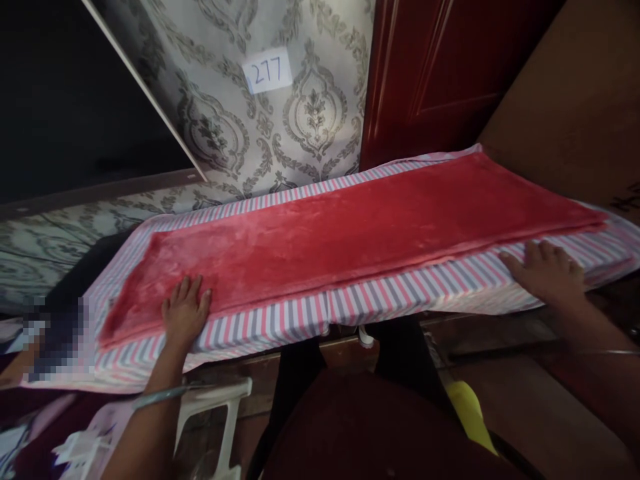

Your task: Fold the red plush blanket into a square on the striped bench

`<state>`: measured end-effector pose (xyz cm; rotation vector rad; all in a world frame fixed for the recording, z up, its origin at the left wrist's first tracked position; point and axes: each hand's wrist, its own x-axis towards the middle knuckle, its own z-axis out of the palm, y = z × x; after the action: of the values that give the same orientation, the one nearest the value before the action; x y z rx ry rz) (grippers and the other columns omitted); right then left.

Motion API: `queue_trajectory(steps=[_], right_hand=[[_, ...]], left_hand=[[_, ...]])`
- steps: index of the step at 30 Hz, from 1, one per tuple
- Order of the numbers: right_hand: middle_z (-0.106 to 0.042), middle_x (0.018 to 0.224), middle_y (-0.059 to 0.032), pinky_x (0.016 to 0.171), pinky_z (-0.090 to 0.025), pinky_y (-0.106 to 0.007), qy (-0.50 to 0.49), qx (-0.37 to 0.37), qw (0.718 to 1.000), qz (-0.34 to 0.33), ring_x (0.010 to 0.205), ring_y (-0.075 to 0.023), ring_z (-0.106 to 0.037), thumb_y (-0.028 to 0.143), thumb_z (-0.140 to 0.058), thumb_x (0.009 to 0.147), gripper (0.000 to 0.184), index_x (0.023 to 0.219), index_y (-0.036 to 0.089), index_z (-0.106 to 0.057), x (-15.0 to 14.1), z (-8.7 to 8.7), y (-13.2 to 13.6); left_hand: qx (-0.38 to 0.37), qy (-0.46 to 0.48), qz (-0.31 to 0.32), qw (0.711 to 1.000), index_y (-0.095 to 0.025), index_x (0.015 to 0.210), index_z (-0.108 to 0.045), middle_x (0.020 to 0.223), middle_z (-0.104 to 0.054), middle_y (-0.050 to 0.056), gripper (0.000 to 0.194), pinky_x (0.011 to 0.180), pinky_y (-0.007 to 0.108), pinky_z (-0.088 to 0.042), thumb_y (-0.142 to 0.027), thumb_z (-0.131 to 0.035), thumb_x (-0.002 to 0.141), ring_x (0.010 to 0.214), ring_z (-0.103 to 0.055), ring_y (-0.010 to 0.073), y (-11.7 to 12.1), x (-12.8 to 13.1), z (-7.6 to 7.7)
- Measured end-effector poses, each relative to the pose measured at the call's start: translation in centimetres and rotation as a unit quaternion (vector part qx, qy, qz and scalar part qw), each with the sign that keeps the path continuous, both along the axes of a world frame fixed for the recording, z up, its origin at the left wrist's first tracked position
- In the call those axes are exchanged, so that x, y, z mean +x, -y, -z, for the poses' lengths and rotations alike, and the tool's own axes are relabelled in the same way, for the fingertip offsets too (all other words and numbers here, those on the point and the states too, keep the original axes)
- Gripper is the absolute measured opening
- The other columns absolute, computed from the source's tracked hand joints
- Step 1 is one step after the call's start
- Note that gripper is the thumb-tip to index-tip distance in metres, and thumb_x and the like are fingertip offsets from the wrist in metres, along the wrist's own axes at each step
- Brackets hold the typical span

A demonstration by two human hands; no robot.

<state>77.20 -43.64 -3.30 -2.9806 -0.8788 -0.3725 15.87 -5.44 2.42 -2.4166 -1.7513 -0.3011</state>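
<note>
A long red plush blanket (350, 230), folded into a flat strip, lies across a table spread with a striped cloth (300, 316) in pink, grey and white. My left hand (185, 310) rests flat on the blanket's near left part, fingers stretched out. Over on the right, my right hand (547, 270) lies palm down on the striped cloth, just in front of the blanket's near edge, with its fingers apart. Neither hand grips anything.
Patterned wallpaper with a paper marked 277 (267, 70) rises behind the table. A dark screen (80, 100) stands at the left, a red door (440, 67) and a large brown cardboard panel (575, 113) at the right. Below left is a white plastic stool (233, 413).
</note>
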Motion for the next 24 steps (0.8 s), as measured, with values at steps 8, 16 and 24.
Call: queue_trajectory(steps=[8,16,24], right_hand=[[-0.045,0.148,-0.0301,0.107,-0.036,-0.060,-0.055,0.049,0.997,0.027,0.138,-0.0434,-0.039,0.058,-0.020,0.095,0.077,0.144,0.003,-0.044,0.5,-0.4,0.2],[-0.053,0.137,-0.0343,0.103,-0.039,-0.054,-0.049,0.060,0.995,0.063,0.131,-0.0437,-0.046,0.049,-0.021,0.097,0.075,0.135,-0.006,-0.053,1.9,-3.3,0.4],[-0.043,0.142,-0.0400,0.104,-0.034,-0.053,-0.102,0.050,0.984,0.136,0.134,-0.0454,-0.041,0.052,-0.025,0.099,0.081,0.140,-0.016,-0.042,5.4,-1.9,0.7]], left_hand=[[-0.002,0.003,-0.008,1.000,-0.012,0.150,-0.046,0.159,-0.038,0.019,0.059,0.117,0.060,-0.029,-0.040,-0.030,0.100,0.147,-0.034,0.0360,0.0,0.0,0.1],[0.002,0.009,0.005,1.000,-0.011,0.149,-0.047,0.159,-0.038,0.019,0.063,0.117,0.060,-0.029,-0.044,-0.028,0.099,0.147,-0.036,0.0364,-0.4,-0.3,0.2],[-0.005,0.009,0.005,1.000,-0.011,0.149,-0.047,0.159,-0.039,0.020,0.064,0.117,0.058,-0.030,-0.046,-0.026,0.099,0.147,-0.035,0.0352,-0.6,-0.4,0.1]])
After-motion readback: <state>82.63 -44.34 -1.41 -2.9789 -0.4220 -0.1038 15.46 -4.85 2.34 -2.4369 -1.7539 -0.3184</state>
